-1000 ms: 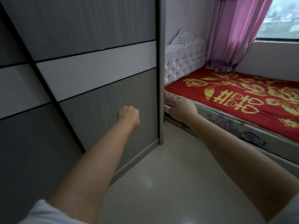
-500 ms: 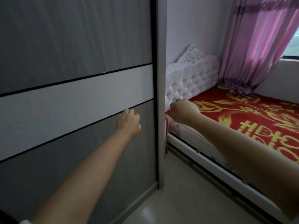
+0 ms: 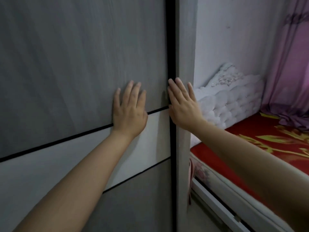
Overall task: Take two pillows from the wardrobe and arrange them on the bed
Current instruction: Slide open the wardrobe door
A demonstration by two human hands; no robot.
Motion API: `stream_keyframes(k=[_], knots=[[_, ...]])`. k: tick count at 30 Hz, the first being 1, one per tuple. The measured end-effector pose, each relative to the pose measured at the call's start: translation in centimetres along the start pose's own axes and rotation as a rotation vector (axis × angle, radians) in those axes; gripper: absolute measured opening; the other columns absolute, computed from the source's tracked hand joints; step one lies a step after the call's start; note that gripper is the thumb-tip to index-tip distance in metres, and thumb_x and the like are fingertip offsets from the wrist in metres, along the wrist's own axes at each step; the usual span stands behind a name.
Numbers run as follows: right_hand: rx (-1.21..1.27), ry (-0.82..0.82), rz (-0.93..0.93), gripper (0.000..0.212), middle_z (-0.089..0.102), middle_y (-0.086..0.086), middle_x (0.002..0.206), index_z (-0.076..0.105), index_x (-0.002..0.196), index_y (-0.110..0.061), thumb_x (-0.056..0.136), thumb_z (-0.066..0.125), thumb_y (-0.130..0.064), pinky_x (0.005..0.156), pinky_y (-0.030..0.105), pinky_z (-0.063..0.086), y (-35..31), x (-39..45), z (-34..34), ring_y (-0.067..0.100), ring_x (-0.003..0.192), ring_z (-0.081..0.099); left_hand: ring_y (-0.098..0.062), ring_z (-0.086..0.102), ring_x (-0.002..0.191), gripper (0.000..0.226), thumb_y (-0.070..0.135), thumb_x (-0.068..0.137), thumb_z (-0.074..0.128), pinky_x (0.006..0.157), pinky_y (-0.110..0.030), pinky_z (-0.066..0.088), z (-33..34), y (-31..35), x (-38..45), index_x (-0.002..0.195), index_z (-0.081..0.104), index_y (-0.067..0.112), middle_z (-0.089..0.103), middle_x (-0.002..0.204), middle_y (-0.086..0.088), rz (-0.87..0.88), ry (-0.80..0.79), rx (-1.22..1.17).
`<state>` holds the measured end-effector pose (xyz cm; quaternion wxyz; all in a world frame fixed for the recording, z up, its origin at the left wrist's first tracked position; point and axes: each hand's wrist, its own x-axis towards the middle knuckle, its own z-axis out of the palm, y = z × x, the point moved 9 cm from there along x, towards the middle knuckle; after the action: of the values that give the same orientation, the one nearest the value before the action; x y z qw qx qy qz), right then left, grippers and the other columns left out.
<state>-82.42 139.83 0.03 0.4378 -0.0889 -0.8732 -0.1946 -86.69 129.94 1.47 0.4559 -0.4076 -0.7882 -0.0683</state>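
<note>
Your left hand [image 3: 129,111] lies flat, fingers spread, on the wardrobe door [image 3: 75,64], a matte grey wood-grain panel crossed by one pale band between thin black lines. Your right hand [image 3: 183,104], also splayed, presses the door's right edge at frame centre. Door closed; pillows hidden. Right of frame: bed [image 3: 260,139], red-and-gold cover, white tufted headboard [image 3: 234,101], partly cut off.

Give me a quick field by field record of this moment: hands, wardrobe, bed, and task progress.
left hand: open, flat against the wardrobe door
right hand: open, at the door's right edge by the side panel
wardrobe: door shut, inside hidden
bed: red and gold cover, no pillows visible
headboard: white, tufted
curtain: pink
progress: no pillow taken yet
</note>
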Motion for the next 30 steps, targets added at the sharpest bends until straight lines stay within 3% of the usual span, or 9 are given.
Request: stream_keyframes(k=[2, 4, 7, 11, 14, 19, 23, 26, 30], knots=[[0.003, 0.189, -0.108, 0.044, 0.06, 0.027, 0.124, 0.059, 0.116, 0.006, 0.075, 0.05, -0.008, 0.113, 0.05, 0.029, 0.4, 1.1, 0.2, 0.046, 0.125, 0.045, -0.032, 0.061, 0.115, 0.048, 0.023, 0.07, 0.066, 0.088, -0.065, 0.045, 0.8, -0.1, 1.3, 0.114, 0.066, 0.005, 0.067, 0.122, -0.014, 0.01, 0.039, 0.104], [0.114, 0.346, -0.169, 0.047, 0.059, 0.028, 0.123, 0.051, 0.12, 0.003, 0.075, 0.044, -0.005, 0.121, 0.034, 0.004, 1.0, 1.0, 0.2, 0.032, 0.14, 0.023, -0.025, 0.062, 0.116, 0.052, 0.033, 0.076, 0.048, 0.087, -0.062, 0.048, 1.7, -0.3, 1.8, 0.12, 0.063, 0.01, 0.066, 0.125, -0.007, 0.011, 0.064, 0.174], [0.208, 0.424, -0.184, 0.044, 0.055, 0.024, 0.124, 0.045, 0.119, 0.001, 0.076, 0.039, -0.005, 0.121, 0.028, -0.004, 1.7, 0.4, 0.7, 0.01, 0.146, -0.005, -0.021, 0.06, 0.119, 0.057, 0.039, 0.079, 0.04, 0.087, -0.06, 0.05, 2.7, -0.4, 1.9, 0.126, 0.058, 0.012, 0.063, 0.129, -0.004, 0.009, 0.088, 0.271], [0.22, 0.469, -0.276, 0.018, 0.072, 0.029, 0.098, 0.059, 0.078, 0.003, 0.072, 0.044, -0.002, 0.118, 0.035, 0.011, 1.6, 0.1, 0.5, 0.034, 0.123, 0.038, -0.024, 0.059, 0.119, 0.059, 0.041, 0.081, 0.039, 0.086, -0.061, 0.05, 2.2, -0.2, 1.6, 0.129, 0.054, 0.01, 0.061, 0.131, -0.007, 0.037, 0.186, 0.385], [0.214, 0.483, -0.358, 0.024, 0.074, 0.024, 0.08, 0.06, 0.06, 0.002, 0.074, 0.041, -0.005, 0.106, 0.045, 0.024, 1.8, -0.1, 0.3, 0.034, 0.109, 0.046, -0.028, 0.06, 0.118, 0.058, 0.041, 0.08, 0.043, 0.087, -0.061, 0.049, 1.7, -0.3, 1.4, 0.127, 0.056, 0.01, 0.063, 0.129, -0.01, 0.044, 0.266, 0.414], [0.242, 0.573, -0.453, 0.005, 0.068, 0.019, 0.092, 0.052, 0.071, -0.005, 0.071, 0.049, -0.008, 0.111, 0.045, 0.021, 2.2, -0.6, 0.3, 0.031, 0.11, 0.048, -0.028, 0.037, 0.126, 0.058, 0.041, 0.08, 0.047, 0.099, -0.055, 0.022, 1.8, -0.9, 1.0, 0.13, 0.049, 0.011, 0.06, 0.131, -0.013, 0.024, 0.343, 0.429], [0.328, 0.627, -0.507, 0.009, 0.045, 0.01, 0.096, 0.047, 0.075, -0.008, 0.068, 0.052, -0.008, 0.105, 0.047, 0.033, 2.5, -0.5, 0.1, 0.028, 0.104, 0.049, -0.029, 0.034, 0.123, 0.057, 0.046, 0.08, 0.046, 0.099, -0.055, 0.021, 1.6, -1.9, 0.7, 0.128, 0.044, 0.014, 0.061, 0.128, -0.011, -0.004, 0.347, 0.474], [0.36, 0.647, -0.502, 0.01, 0.044, 0.008, 0.094, 0.047, 0.074, -0.008, 0.066, 0.054, -0.009, 0.108, 0.042, 0.026, 2.8, -0.4, 0.0, 0.026, 0.102, 0.05, -0.032, 0.033, 0.123, 0.058, 0.047, 0.08, 0.045, 0.116, -0.051, 0.008, 1.1, -3.1, 0.0, 0.128, 0.044, 0.013, 0.055, 0.13, -0.012, -0.04, 0.359, 0.466], [0.385, 0.631, -0.455, 0.005, 0.051, 0.01, 0.095, 0.049, 0.072, -0.006, 0.068, 0.053, -0.008, 0.108, 0.041, 0.024, 3.3, -0.2, -0.2, 0.026, 0.103, 0.049, -0.035, 0.034, 0.12, 0.058, 0.044, 0.079, 0.045, 0.087, -0.073, 0.034, 0.3, -4.7, -0.9, 0.125, 0.045, 0.01, 0.062, 0.123, -0.02, -0.058, 0.295, 0.501]])
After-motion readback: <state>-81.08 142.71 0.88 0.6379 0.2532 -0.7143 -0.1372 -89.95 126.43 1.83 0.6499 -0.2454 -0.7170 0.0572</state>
